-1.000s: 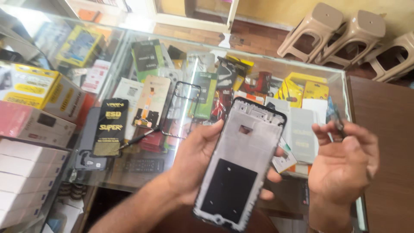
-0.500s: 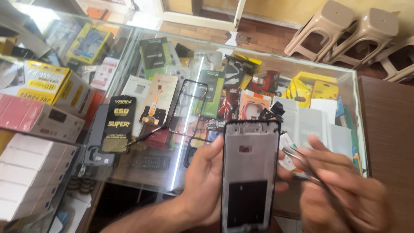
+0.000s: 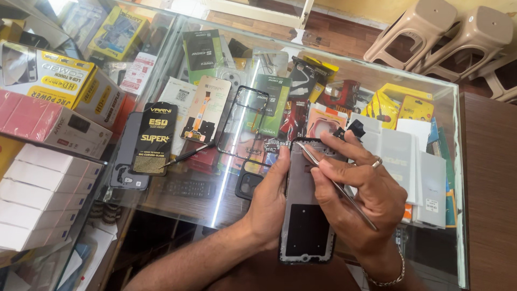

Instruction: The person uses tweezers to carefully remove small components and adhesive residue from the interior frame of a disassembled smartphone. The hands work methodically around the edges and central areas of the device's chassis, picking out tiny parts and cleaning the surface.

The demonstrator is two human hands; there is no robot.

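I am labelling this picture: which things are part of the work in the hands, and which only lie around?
In use:
left hand
right hand
phone frame
metal tweezers

Lying about:
screwdriver
black packet
empty black frame
white boxes
plastic stools

Matt grey phone frame (image 3: 306, 215) with dark plastic edging, slim polished metal tweezers (image 3: 336, 186), glossy reflective glass counter top (image 3: 177, 194), smooth beige plastic stools (image 3: 425, 27), brown wood-grain surface (image 3: 490, 178), glossy cardboard boxes (image 3: 48, 75).

Glass counter (image 3: 447, 178), black packet (image 3: 153, 139), screwdriver (image 3: 188, 155), phone frame (image 3: 245, 123) on top
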